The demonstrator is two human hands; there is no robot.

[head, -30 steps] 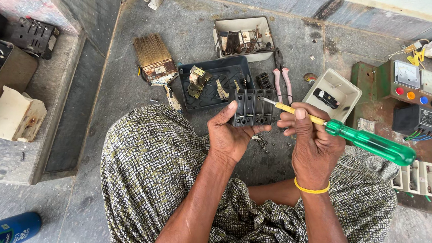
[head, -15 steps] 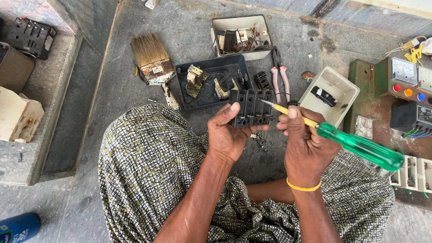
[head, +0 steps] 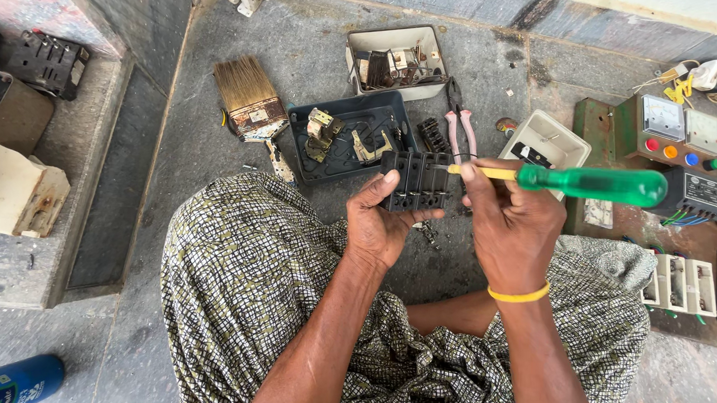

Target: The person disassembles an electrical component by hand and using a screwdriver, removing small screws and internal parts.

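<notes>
My left hand (head: 380, 226) grips a black electrical switch block (head: 416, 180) from below and holds it above my lap. My right hand (head: 510, 224) is closed round a screwdriver (head: 589, 184) with a green handle and a yellow shaft. The shaft lies almost level, and its tip rests against the right side of the block. A yellow band circles my right wrist.
On the floor lie a dark tray (head: 346, 136) of brass parts, a paintbrush (head: 252, 106), pink-handled pliers (head: 461, 126), a grey box (head: 395, 60) of parts and a white casing (head: 547, 143). A green meter panel (head: 663, 133) stands right. A blue can (head: 17, 380) lies bottom left.
The screwdriver has swung from pointing down-right to nearly level, its handle raised. Both hands and the black block stay together in front of my lap.
</notes>
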